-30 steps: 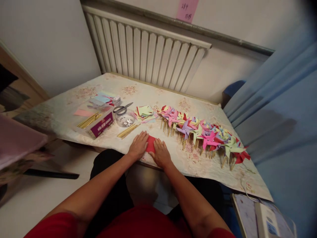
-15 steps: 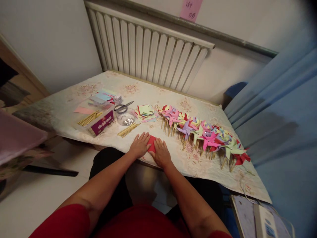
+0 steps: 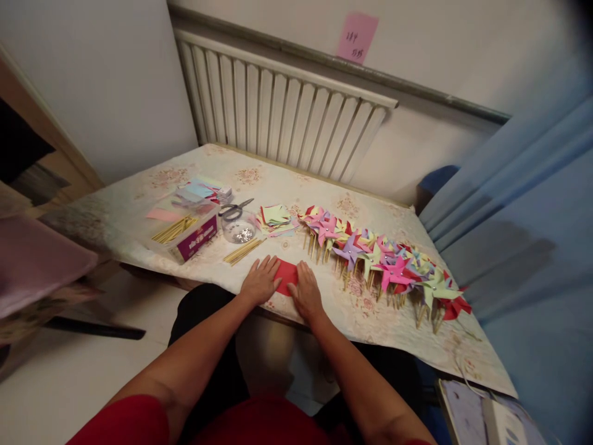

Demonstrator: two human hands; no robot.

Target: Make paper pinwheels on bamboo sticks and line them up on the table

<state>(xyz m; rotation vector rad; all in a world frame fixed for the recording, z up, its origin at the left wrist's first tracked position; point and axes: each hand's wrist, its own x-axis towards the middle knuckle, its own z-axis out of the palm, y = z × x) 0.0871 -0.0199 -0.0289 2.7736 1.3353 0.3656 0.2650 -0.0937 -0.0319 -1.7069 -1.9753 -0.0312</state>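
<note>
A folded piece of red paper [image 3: 286,274] lies near the table's front edge. My left hand [image 3: 260,281] rests flat on its left side with fingers stretched out. My right hand [image 3: 306,293] presses flat on its right side, fingers also extended. A long row of finished paper pinwheels [image 3: 380,256] on wooden sticks runs from just beyond my right hand toward the right. A bundle of loose sticks [image 3: 243,250] lies just beyond my left hand.
On the patterned tablecloth [image 3: 139,232] sit a box of sticks [image 3: 188,232], scissors [image 3: 235,209], a clear dish of pins [image 3: 238,230], and stacks of coloured paper squares [image 3: 275,216]. A radiator [image 3: 278,117] stands behind. Blue fabric [image 3: 523,235] hangs at the right.
My hands have spread slightly apart on the red paper, showing more of it. The view has shifted a little downward.
</note>
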